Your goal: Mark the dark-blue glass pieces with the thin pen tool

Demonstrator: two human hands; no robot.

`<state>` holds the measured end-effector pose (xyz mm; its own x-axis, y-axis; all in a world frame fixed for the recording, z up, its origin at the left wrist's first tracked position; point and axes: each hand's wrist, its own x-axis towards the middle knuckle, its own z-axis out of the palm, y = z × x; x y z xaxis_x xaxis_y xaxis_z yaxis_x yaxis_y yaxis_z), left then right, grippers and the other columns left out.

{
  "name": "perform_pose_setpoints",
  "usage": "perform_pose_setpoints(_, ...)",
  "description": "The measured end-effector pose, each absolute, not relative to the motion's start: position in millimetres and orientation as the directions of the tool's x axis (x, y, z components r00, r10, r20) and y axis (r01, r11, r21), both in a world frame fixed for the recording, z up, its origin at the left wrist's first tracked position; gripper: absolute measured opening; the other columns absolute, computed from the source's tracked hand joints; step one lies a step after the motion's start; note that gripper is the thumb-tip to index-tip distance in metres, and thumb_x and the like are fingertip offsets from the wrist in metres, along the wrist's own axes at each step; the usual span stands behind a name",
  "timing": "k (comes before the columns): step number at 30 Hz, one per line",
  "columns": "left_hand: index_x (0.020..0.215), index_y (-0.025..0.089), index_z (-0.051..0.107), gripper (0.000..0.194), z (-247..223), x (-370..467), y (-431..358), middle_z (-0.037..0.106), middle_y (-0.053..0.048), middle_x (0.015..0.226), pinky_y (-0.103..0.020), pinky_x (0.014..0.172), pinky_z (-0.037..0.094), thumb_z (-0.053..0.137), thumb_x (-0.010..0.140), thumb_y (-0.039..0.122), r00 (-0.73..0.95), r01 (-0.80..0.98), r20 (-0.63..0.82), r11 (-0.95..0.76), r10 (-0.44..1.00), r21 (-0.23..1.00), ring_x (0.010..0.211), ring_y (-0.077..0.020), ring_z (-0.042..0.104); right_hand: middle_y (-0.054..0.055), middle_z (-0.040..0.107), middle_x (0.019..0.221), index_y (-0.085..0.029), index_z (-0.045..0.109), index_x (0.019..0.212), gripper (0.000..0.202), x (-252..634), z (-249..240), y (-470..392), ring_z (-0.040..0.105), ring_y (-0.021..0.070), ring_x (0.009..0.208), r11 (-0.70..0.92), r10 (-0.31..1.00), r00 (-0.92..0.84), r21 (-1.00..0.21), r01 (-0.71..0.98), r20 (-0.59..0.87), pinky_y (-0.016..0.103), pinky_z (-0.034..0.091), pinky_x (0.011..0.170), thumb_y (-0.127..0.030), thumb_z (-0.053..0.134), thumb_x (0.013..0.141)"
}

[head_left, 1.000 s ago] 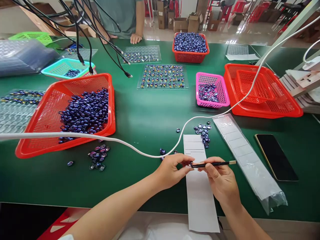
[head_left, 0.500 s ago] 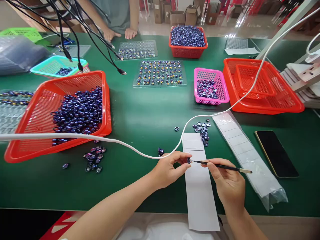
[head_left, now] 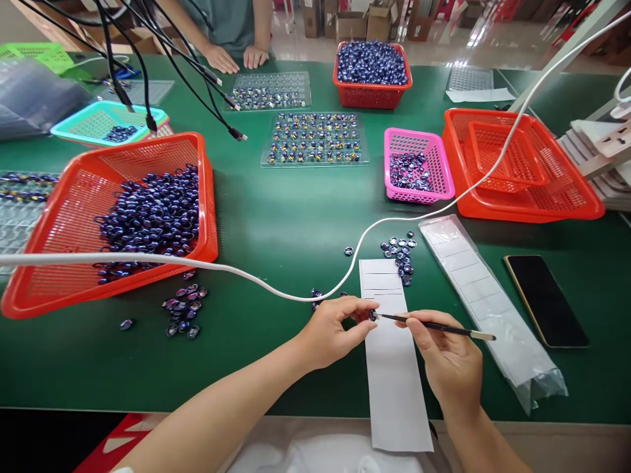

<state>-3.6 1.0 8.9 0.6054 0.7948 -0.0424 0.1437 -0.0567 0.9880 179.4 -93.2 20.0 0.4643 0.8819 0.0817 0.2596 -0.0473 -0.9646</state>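
Note:
Between thumb and fingers, my left hand [head_left: 331, 332] pinches a small dark shiny ring-like piece [head_left: 373, 315]. My right hand [head_left: 449, 358] grips a thin black brush-like tool [head_left: 438, 326] like a pen, its fine tip touching or very close to the piece. Both hands hover over a white paper strip [head_left: 397, 387] marked with lines at its far end. Small dark oval pieces [head_left: 401, 253] lie loose by the strip's top right. A few more dark pieces [head_left: 317, 297] sit just beyond my left hand, partly behind a white cable [head_left: 290, 297].
Left stands a red basket [head_left: 210, 217] of dark rings, with loose pieces [head_left: 185, 309] before it. A pink basket [head_left: 419, 196], red baskets [head_left: 532, 211], a bagged strip pack [head_left: 493, 309] and a phone [head_left: 546, 301] are rightward. Filled trays [head_left: 315, 163] lie ahead; black cables [head_left: 148, 85] hang upper left.
The view has shifted slightly. Both hands keep nearly the same pose, with the tool tip still at the small piece. The other person's hands across the table have moved a little.

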Motion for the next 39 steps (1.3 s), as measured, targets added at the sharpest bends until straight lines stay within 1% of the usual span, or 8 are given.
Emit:
perform_pose_setpoints(7,0.115,0.013,0.072,0.034,9,-5,0,0.070,-0.010,0.092,-0.032,0.080,0.057,0.066,0.084,0.025,0.605,0.160,-0.070,-0.034,0.793,0.987,0.083,-0.0185,0.067,0.000,0.077,0.089,-0.026,0.071,0.097,0.007,179,21,-92,0.076,0.0178,0.080,-0.017,0.890,0.441,-0.957,0.290,0.118,0.026,0.062,0.074,-0.024,0.071,0.091)
perform_pose_setpoints(13,0.114,0.011,0.072,0.033,9,-4,0,0.071,-0.010,0.090,-0.032,0.079,0.056,0.064,0.085,0.023,0.605,0.146,-0.036,-0.067,0.795,0.987,0.083,-0.0188,0.066,-0.001,0.076,0.092,-0.027,0.071,0.099,0.010,179,15,-93,0.076,0.0174,0.080,0.005,0.894,0.426,-0.952,0.305,0.141,0.026,0.061,0.074,-0.020,0.070,0.091)
perform_pose_setpoints(17,0.114,0.011,0.073,0.032,10,-3,-1,0.072,-0.009,0.087,-0.030,0.078,0.055,0.065,0.085,0.022,0.597,0.137,-0.010,-0.089,0.802,0.987,0.082,-0.0180,0.066,0.001,0.075,0.095,-0.027,0.070,0.103,0.017,181,11,-94,0.074,0.0187,0.084,0.087,0.900,0.368,-0.924,0.373,0.233,0.030,0.060,0.076,-0.015,0.068,0.091)
perform_pose_setpoints(21,0.110,0.012,0.074,0.029,13,-1,-2,0.071,-0.008,0.085,-0.028,0.076,0.054,0.063,0.085,0.023,0.561,0.168,-0.040,-0.067,0.827,0.984,0.080,-0.0171,0.065,0.004,0.074,0.101,-0.026,0.069,0.110,0.031,183,7,-93,0.071,0.0232,0.094,0.269,0.903,0.211,-0.876,0.401,0.374,0.040,0.058,0.081,-0.004,0.066,0.088)
perform_pose_setpoints(24,0.108,0.012,0.075,0.028,13,0,-2,0.070,-0.008,0.084,-0.028,0.073,0.054,0.061,0.086,0.024,0.536,0.191,-0.069,-0.041,0.841,0.981,0.077,-0.0166,0.065,0.006,0.074,0.104,-0.025,0.067,0.115,0.037,183,6,-93,0.071,0.0245,0.094,0.327,0.893,0.159,-0.848,0.418,0.422,0.042,0.058,0.080,0.000,0.066,0.087)
perform_pose_setpoints(30,0.110,0.013,0.074,0.029,10,-3,-2,0.073,-0.009,0.093,-0.030,0.078,0.054,0.060,0.087,0.025,0.519,0.219,-0.134,0.021,0.844,0.976,0.085,-0.0188,0.067,0.003,0.075,0.103,-0.025,0.068,0.112,0.030,182,9,-95,0.074,0.0196,0.081,0.216,0.869,0.338,-0.891,0.400,0.362,0.036,0.059,0.077,-0.004,0.066,0.090)
perform_pose_setpoints(35,0.111,0.011,0.074,0.030,11,-3,-2,0.073,-0.009,0.090,-0.029,0.077,0.055,0.064,0.087,0.026,0.522,0.218,-0.075,-0.047,0.850,0.975,0.081,-0.0177,0.067,0.004,0.075,0.103,-0.025,0.068,0.112,0.029,181,11,-96,0.074,0.0216,0.084,0.254,0.900,0.263,-0.908,0.334,0.348,0.038,0.058,0.076,-0.005,0.065,0.091)
perform_pose_setpoints(39,0.111,0.010,0.074,0.030,13,-3,-1,0.074,-0.008,0.084,-0.027,0.075,0.055,0.067,0.086,0.024,0.557,0.179,-0.005,-0.114,0.830,0.977,0.077,-0.0168,0.066,0.003,0.075,0.102,-0.027,0.068,0.110,0.026,181,9,-95,0.074,0.0207,0.082,0.210,0.916,0.250,-0.907,0.364,0.312,0.037,0.057,0.078,-0.009,0.065,0.092)
